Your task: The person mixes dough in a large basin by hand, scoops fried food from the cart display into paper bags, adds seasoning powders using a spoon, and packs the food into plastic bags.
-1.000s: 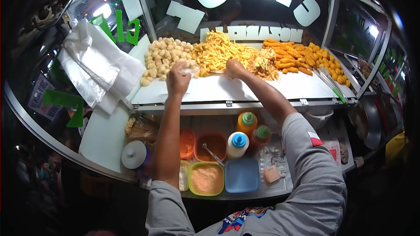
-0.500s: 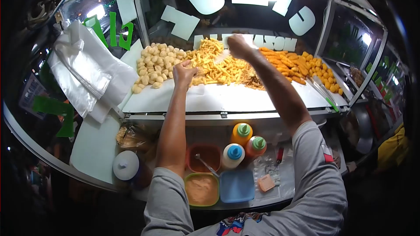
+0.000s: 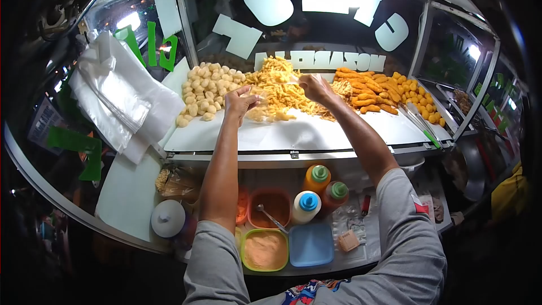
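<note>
My left hand pinches a clear plastic bag at the front edge of the pile of yellow fries. To the right, my right hand is closed over the fries, its fingers pointing left; a small pale piece shows at its fingertips, too blurred to name. Left of my left hand lie pale round balls. Thin shredded strips lie just beyond my right wrist, beside orange sticks and small orange balls.
Clear plastic bags hang at the left. Tongs lie at the right of the white tray. Below stand sauce bottles, a tub of orange powder, a blue-lidded box and a white-lidded jar.
My right hand rose from the fries toward the back glass, then came down and nearer my left hand. My left hand stayed at the front of the pile. The camera view shifted slightly.
</note>
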### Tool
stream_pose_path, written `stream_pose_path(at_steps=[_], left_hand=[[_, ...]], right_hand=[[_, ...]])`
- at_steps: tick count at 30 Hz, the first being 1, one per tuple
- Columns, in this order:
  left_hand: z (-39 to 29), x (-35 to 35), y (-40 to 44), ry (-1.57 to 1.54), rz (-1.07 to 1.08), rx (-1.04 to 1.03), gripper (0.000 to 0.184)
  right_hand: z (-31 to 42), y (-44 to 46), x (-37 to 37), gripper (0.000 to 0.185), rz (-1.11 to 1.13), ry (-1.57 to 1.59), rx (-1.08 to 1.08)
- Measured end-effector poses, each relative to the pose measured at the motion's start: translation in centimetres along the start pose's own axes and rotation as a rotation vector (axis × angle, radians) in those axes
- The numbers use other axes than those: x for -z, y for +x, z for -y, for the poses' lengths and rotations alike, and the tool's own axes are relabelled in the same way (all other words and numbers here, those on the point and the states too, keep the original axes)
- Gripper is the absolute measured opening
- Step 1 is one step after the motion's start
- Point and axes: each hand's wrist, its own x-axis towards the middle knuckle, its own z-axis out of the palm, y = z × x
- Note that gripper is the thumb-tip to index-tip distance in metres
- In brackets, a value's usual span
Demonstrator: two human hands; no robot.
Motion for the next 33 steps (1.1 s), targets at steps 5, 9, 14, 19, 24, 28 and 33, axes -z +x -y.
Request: stream_pose_path(at_steps=[5,9,14,19,24,28,33], left_hand=[[-0.3,-2.4,0.2,0.012,-0.010,-0.076,0.057],[-0.9,-2.2,-1.6,-0.009,-0.087,-0.085,0.055],[-1.0,2.3,-3.0,-0.060,-0.114,-0.020,0.051],[0.0,1.8,-4.5,-0.022,-0.115,-0.229,0.050],[1.2,1.5,-3.5,0.034,-0.132,-0.237,0.048],[1.4,0.1,0.0,0.171,-0.142,-0.145,0.050],[2.8,-2.1,4.4,0.058,-0.226,-0.175,0.056]], right_hand=[[7.5,2.0,6.3,0.012,0.053,-0.332,0.272],[9.8,2.4,5.1,0.009,-0.070,-0.731,0.479],[3.4,2.5,2.9,0.017,0.840,-0.160,-0.162],[1.8,0.5,-10.4,0.019,0.269,-0.047,-0.136],[0.6,1.1,-8.8,0.018,0.065,0.050,-0.181],[1.1,3.3,-2.4,0.016,-0.141,0.054,0.077],[8.8,4.9,6.6,0.015,-0.038,-0.571,0.303]])
